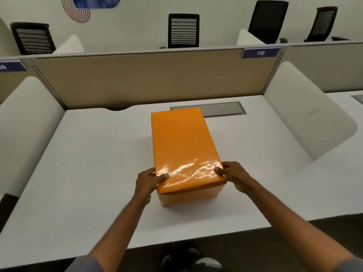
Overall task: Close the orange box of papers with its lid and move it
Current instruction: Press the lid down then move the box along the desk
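While both hands clamp the near end of the orange lid [182, 146], the closing step looks all but done. The left hand [146, 180] has its thumb laid on the lid's glossy top at the near left corner, with its fingers curled down that side; the right hand [234, 176] mirrors it at the near right corner, thumb on top and fingers wrapped over the edge. Pressing from both corners at once would seat the lid evenly and stop it skewing.

Under the lid a paler strip of the orange box [191, 196] shows along its near face, so the lid sits over the box. I cannot tell whether it is pushed fully down, and no papers are visible.

The box stands lengthwise on the white desk [88, 173], its near end well back from the near edge and a little right of the middle, its far end reaching the grey cable hatch [222, 109] near the far edge. A beige partition [147, 79] runs behind the desk, with white side screens at its left and right edges.

For the move, I judge that the hands would need to drop from the lid to the box's sides, since lifting by the lid alone could pull it off.
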Tool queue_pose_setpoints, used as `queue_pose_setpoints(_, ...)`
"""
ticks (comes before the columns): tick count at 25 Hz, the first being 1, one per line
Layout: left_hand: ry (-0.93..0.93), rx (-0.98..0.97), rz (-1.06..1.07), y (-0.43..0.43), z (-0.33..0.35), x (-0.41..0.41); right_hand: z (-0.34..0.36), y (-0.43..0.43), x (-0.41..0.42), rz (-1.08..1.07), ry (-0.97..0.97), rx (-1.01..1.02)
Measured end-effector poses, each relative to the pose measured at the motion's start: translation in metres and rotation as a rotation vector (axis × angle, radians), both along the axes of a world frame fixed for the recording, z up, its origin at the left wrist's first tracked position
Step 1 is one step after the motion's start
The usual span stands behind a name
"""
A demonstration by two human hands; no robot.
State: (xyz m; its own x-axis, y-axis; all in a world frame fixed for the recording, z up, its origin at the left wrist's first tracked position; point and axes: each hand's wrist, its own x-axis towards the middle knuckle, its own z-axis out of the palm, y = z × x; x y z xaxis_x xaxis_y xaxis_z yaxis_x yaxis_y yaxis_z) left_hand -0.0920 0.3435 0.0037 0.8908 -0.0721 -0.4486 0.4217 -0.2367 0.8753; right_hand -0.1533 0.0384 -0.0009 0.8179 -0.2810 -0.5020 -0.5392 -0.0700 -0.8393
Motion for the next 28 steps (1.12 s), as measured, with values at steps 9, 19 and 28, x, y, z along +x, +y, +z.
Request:
queue_pose_setpoints(9,0.07,0.059,0.051,0.007,0.006,0.002,-0.003,0.009,-0.004,-0.034,0.065,0.071)
queue_pose_setpoints(19,-0.102,0.044,0.244,0.08,0.085,0.042,0.048,0.074,0.081,0.094,-0.136,0.157)
queue_pose_setpoints(28,-0.18,0.106,0.357,0.245,0.121,0.149,0.079,0.246,0.193,0.153,-0.234,0.225)
